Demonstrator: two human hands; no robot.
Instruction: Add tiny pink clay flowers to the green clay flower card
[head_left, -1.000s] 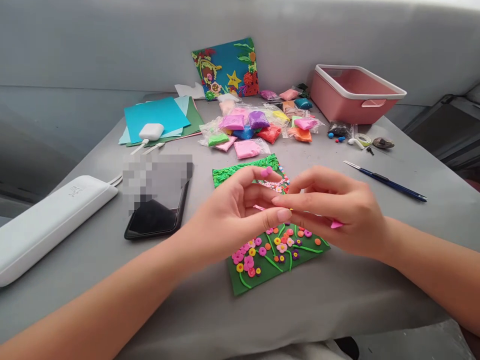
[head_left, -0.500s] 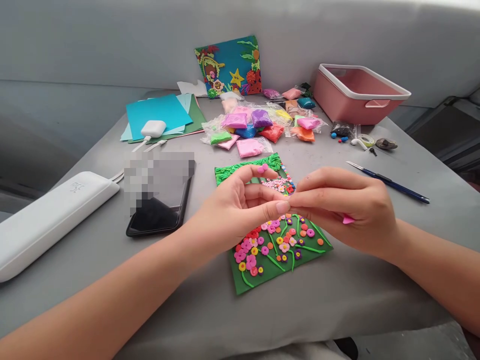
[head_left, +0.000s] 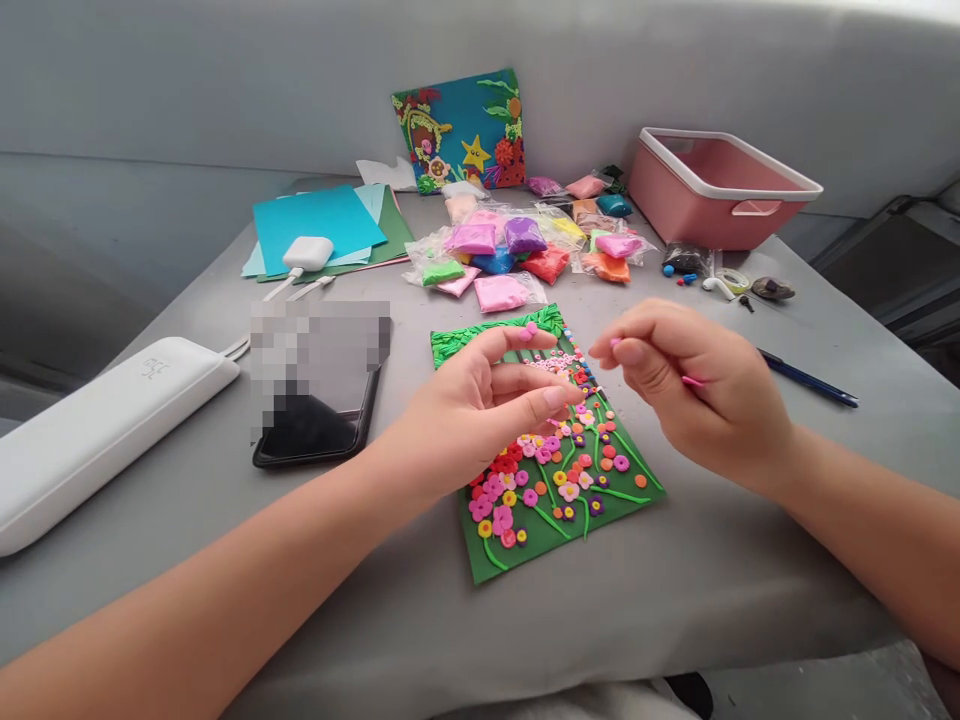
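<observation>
My left hand (head_left: 487, 405) hovers over the green card (head_left: 517, 555), palm turned inward and fingers loosely curved. Small pink clay dots (head_left: 529, 331) cling to its index finger; its thumb overlaps another finger, with no held thing visible there. To the right, my right hand (head_left: 701, 390) pinches a tiny pink clay bit (head_left: 616, 343) between thumb and index finger. A larger pink clay piece (head_left: 694, 381) shows between its curled fingers and palm. Below the hands, the card carries clay flowers (head_left: 570, 485), green stems and a leafy top edge, partly hidden by my left hand.
Bags of coloured clay (head_left: 499, 235) lie behind the card. A sea-scene picture (head_left: 457, 130) leans at the back beside a pink basket (head_left: 720, 205). At left are a phone (head_left: 315, 420), a white power bank (head_left: 112, 430) and coloured paper (head_left: 315, 225); a dark blue craft knife (head_left: 810, 378) lies right.
My hands have come apart. The right hand has moved right and up and turned, with a pink clay bit in its pinch; the left hand has barely moved.
</observation>
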